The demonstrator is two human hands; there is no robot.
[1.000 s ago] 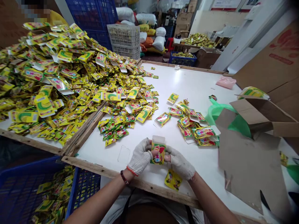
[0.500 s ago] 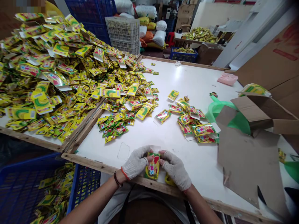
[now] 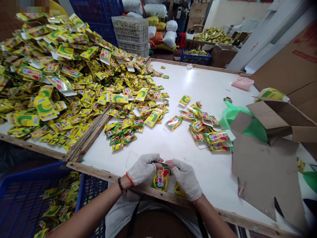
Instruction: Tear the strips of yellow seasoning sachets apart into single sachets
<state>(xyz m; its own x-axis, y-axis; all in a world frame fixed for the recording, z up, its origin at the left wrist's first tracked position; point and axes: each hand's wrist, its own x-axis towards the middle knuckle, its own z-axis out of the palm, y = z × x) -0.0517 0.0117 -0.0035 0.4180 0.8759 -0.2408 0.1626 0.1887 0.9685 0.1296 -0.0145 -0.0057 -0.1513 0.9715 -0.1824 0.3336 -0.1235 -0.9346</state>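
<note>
Both my hands wear white knit gloves with bare fingertips and meet over a small green and yellow candy box (image 3: 160, 178) at the table's front edge. My left hand (image 3: 145, 168) pinches the top left of the box. On the other side, my right hand (image 3: 186, 178) grips the top right corner, its fingertips at the pale flap. A second yellow packet (image 3: 178, 190) lies partly hidden under my right hand. Ahead and to the left sits a small cluster of green and yellow sachets (image 3: 121, 135). Several flat candy boxes (image 3: 218, 136) are gathered ahead on the right.
A tall heap of sachets and boxes (image 3: 61, 72) covers the left side. Blue crates (image 3: 84, 195) stand below the left edge. At right are a green basin (image 3: 237, 115), an open cardboard box (image 3: 277, 115) and a torn cardboard sheet (image 3: 267, 178). A wooden rim (image 3: 116, 180) edges the table.
My fingers have moved to the top of the candy box, and its raised pale flap is now folded down between my fingertips. The things on the table look unmoved.
</note>
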